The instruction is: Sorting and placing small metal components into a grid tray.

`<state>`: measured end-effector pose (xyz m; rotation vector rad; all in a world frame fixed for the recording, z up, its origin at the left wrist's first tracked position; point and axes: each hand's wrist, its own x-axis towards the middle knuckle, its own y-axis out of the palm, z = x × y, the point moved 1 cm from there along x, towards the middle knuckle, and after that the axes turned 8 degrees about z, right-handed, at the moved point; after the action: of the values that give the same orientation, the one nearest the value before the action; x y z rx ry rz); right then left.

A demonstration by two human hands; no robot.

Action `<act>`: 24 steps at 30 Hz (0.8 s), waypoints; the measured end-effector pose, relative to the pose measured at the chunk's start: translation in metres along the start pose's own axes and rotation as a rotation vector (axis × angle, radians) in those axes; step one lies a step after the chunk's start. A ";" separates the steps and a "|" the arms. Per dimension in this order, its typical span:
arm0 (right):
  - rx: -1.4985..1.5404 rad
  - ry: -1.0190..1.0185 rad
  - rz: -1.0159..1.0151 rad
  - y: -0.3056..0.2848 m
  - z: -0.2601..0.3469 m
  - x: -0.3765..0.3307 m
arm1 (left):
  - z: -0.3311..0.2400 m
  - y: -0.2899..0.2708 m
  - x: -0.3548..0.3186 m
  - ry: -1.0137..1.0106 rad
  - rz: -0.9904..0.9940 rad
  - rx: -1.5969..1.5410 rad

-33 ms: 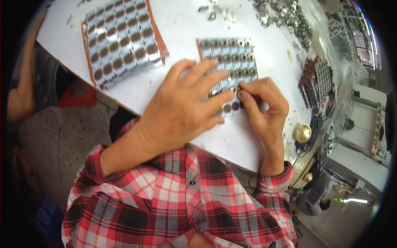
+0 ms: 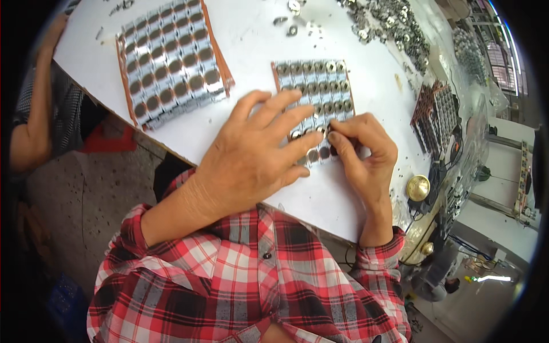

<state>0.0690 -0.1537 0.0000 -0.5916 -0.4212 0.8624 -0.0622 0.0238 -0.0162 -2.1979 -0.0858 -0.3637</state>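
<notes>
A small tray (image 2: 320,80) with rows of round pockets lies on the white table (image 2: 251,46); the upper pockets hold small metal rings. My left hand (image 2: 257,154) lies flat over the tray's lower left part, fingers spread. My right hand (image 2: 363,151) is at the tray's lower right corner. Its thumb and fingertips are pinched together over a pocket in the bottom rows. Whatever is between those fingers is hidden.
A larger tray (image 2: 171,63) with dark round pockets sits on a brown board at the upper left. Loose metal parts (image 2: 389,23) are heaped at the top right. More stacked trays (image 2: 437,114) and a brass knob (image 2: 418,187) are at the right. Another person's arm (image 2: 34,114) is at the left edge.
</notes>
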 end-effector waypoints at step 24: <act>-0.617 -0.040 -0.135 -0.053 -0.062 0.190 | -0.004 -0.008 -0.007 0.165 -0.051 0.013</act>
<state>0.2456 -0.0472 0.0069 -1.0997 -0.7649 0.6084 -0.0710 0.0260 -0.0093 -2.1473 -0.0533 -0.5698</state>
